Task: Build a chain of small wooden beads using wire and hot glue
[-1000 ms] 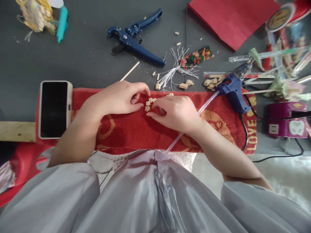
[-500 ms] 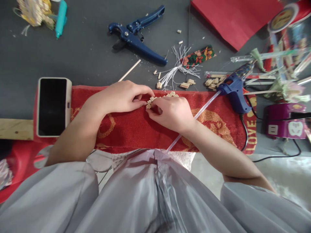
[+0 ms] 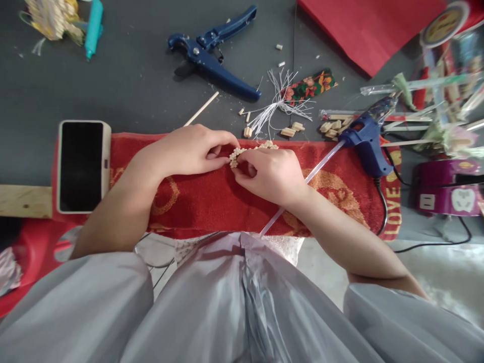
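Observation:
Over the red towel point(image 3: 212, 201), a pale piece made of small clustered wooden bits point(image 3: 235, 157) lies between my two hands. My left hand point(image 3: 192, 150) pinches its left end between thumb and fingertips. From the other side, my right hand point(image 3: 270, 174) grips the same piece, thumb and index finger closed near its middle. Part of the piece shows beyond the right knuckles; the rest is hidden under the right hand. Close to the right wrist, a blue glue gun point(image 3: 365, 138) rests on the towel with a long clear glue stick in its back.
Beyond the towel lie blue cutters point(image 3: 212, 55), a thin wooden stick point(image 3: 202, 108), white threads point(image 3: 274, 111) and short cut wooden pieces point(image 3: 288, 132). A phone-like device point(image 3: 81, 166) sits at left. Red paper point(image 3: 370, 30) and a purple box point(image 3: 448, 187) with cords are at right.
My right hand has shifted very slightly to the right along the clustered wooden piece. The left hand keeps its pinch in nearly the same place.

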The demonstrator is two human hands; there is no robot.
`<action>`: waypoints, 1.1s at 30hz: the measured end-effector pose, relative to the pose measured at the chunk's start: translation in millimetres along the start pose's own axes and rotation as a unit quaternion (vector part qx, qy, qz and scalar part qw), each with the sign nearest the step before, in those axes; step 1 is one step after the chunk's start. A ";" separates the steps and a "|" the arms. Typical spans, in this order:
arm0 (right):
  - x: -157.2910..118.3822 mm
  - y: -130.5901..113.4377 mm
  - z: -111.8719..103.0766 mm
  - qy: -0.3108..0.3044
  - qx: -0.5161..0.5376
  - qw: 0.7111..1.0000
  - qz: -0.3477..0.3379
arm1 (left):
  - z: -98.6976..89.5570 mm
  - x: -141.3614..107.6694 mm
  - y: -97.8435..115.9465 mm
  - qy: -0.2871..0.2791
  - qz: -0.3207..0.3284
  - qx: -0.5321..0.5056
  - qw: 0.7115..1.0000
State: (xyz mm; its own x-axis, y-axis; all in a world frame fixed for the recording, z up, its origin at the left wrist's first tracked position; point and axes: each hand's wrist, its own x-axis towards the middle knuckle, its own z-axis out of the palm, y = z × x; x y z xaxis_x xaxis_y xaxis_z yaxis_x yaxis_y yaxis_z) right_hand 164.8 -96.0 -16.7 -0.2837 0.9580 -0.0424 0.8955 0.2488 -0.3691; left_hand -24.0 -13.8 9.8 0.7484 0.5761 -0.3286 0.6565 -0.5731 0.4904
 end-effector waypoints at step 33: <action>8.2 68.7 -43.2 -0.070 0.067 0.995 -0.005 | -1.0 -0.6 3.0 -0.004 -0.029 0.039 0.999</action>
State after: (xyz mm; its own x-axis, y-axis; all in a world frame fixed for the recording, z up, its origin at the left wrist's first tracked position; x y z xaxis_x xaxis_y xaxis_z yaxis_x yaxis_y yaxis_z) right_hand 238.8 -64.9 -2.2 -0.3465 0.9238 -0.1628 0.8406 0.2288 -0.4910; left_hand -22.5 -15.3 12.3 0.7089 0.6058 -0.3611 0.7044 -0.5819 0.4065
